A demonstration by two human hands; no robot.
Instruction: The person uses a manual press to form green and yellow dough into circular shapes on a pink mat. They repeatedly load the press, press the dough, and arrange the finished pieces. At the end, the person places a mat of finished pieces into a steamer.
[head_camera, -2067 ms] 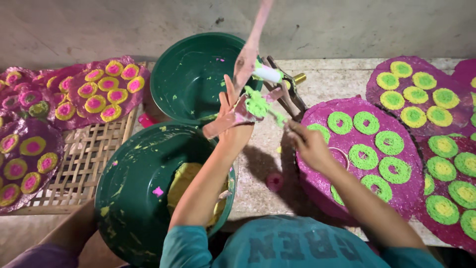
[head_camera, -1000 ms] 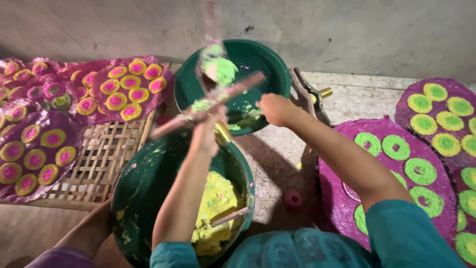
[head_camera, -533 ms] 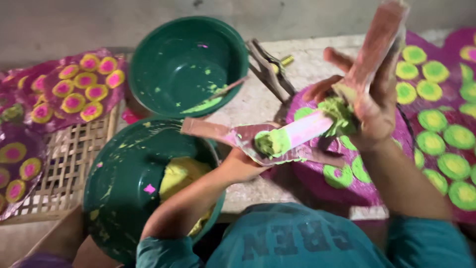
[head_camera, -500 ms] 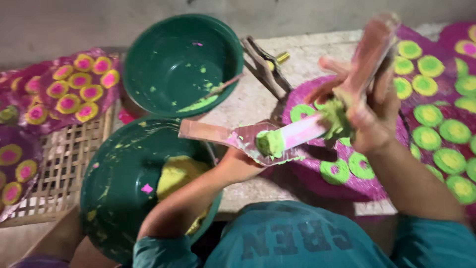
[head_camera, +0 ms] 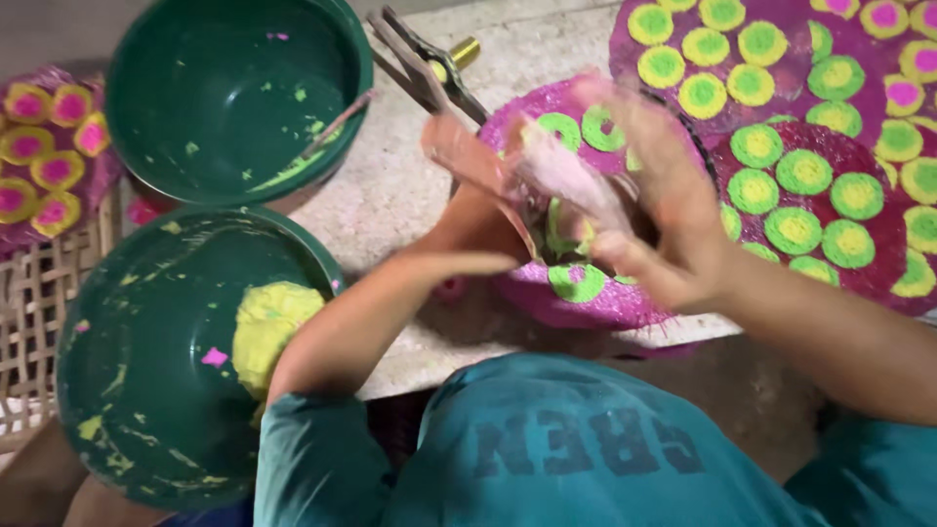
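Bowls: two green ones at frame left; the upper bowl (head_camera: 234,93) holds only green smears, the lower bowl (head_camera: 161,356) a lump of yellow paste (head_camera: 268,327).
My hands: left hand (head_camera: 478,210) and right hand (head_camera: 649,210) meet at centre, both grips closed on a pink strip (head_camera: 561,171), blurred.
Under them: magenta mat (head_camera: 576,303) on the tabletop (head_camera: 390,195), green-and-yellow rings on it.

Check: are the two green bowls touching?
Cannot tell. Head view: upper bowl rim overlaps the lower bowl rim from above; no gap visible, but contact isn't plain.
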